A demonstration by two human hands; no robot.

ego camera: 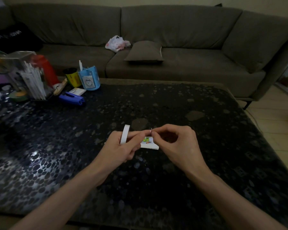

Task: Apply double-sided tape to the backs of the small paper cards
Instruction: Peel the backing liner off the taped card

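The left hand [121,146] grips the tape roll [125,133]; the right hand [176,141] pinches the tape end [151,129]. The cards [149,145] lie at 6 o'clock on the table [189,113], half hidden beneath both hands. A blue cup [90,78] and a stapler [72,98] sit at 10 o'clock.

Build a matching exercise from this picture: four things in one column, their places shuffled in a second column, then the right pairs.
Things
1. tape roll
2. paper cards
3. blue tool
4. plastic bag

Places
A. on the sofa seat
B. gripped in the left hand
C. flat on the table, beside the right hand, which pinches a small white scrap
D. far left of the table, near the blue pen holder

Pairs: 1-B, 2-C, 3-D, 4-A
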